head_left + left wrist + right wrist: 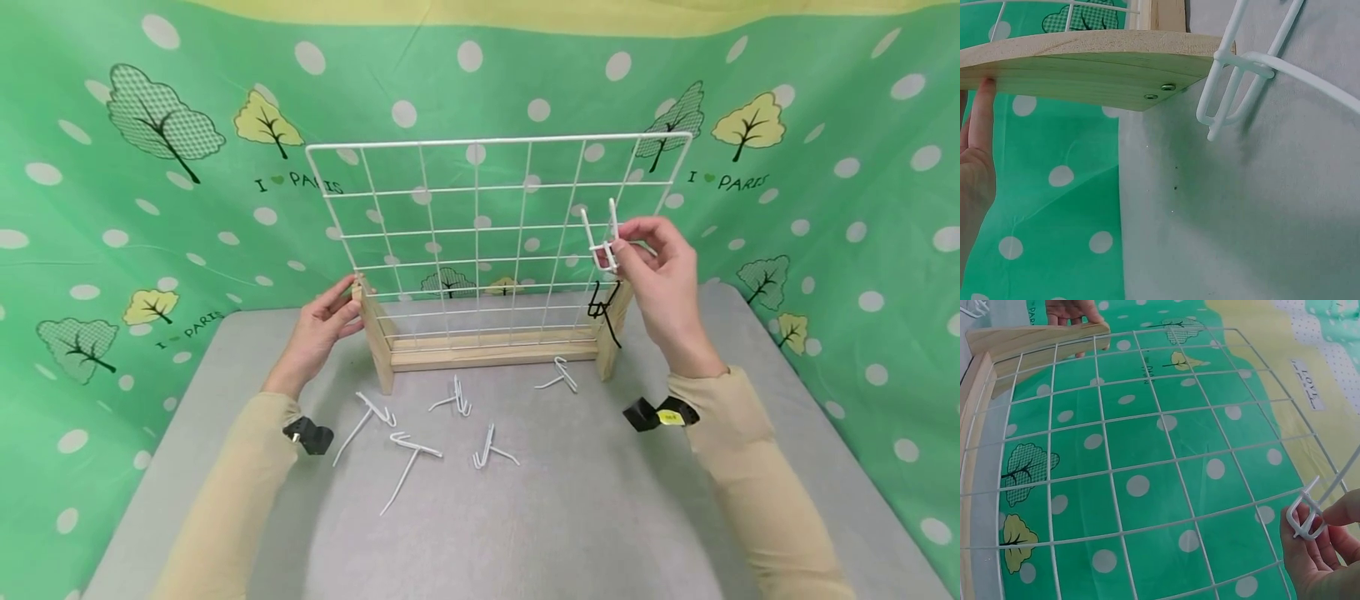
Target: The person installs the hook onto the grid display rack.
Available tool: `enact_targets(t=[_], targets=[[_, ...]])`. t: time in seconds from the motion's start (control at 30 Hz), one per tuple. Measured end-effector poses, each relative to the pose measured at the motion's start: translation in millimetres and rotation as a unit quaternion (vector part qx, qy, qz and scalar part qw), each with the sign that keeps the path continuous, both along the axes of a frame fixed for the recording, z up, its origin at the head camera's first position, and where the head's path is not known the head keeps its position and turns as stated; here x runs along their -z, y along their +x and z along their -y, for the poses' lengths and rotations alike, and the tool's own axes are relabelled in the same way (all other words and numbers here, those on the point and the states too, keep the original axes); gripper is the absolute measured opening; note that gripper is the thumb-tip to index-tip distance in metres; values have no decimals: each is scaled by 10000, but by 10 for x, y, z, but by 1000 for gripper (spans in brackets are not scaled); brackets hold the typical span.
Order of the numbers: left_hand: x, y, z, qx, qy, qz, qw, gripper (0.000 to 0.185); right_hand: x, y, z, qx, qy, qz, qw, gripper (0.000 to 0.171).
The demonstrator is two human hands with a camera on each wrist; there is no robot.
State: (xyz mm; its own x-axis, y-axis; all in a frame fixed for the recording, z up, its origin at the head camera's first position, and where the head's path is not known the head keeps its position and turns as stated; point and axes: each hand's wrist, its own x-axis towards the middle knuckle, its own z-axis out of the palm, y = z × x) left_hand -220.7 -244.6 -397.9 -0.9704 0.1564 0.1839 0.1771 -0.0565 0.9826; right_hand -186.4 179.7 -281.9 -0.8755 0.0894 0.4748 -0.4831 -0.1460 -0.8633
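A white wire grid panel (477,227) stands upright in a wooden stand (495,357). My left hand (321,327) holds the upper end of the stand's left side piece (373,333); one finger (982,115) lies against its outer face in the left wrist view. My right hand (660,271) pinches a white wire display hook (604,250) by its bent end, in front of the grid's right part. The right wrist view shows that hook (1305,519) between thumb and fingers, near the grid's edge. Just below, a black hook (600,307) is at the grid's lower right.
Several white hooks lie on the grey table (570,517) before the stand, among them one at the left (367,417), one at the front (411,462) and one at the right (559,377). A green dotted cloth (480,75) hangs behind and at both sides.
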Motion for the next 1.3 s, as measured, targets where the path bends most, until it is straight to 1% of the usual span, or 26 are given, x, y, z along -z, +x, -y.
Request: enact_targets(t=[0.13,0.33,0.5,0.73,0.87,0.97,1.1,1.3], targets=[[5,5,2,11,93,-17,10000,52,-82,-42,25,-102,-210,3,9997,13],[-4,14,0,15,198,-43,9998,51,-177,-111,56,14,-543,78,9985,13],[-4,10,1,39,221,-64,9997,51,-189,-183,96,87,-873,94,9961,16],[7,1,7,45,222,-61,9997,49,-157,-234,159,176,-1207,-136,9924,16],[10,3,11,55,187,-68,9998,49,-100,-245,171,257,-1128,-150,9932,17],[15,0,12,51,186,-73,9998,49,-38,-250,168,340,-824,-144,9959,19],[20,-4,8,38,203,-71,9998,49,32,-245,157,422,-557,-159,9974,21],[18,-11,20,39,117,-32,9999,50,82,-234,125,307,-782,-150,9964,20]])
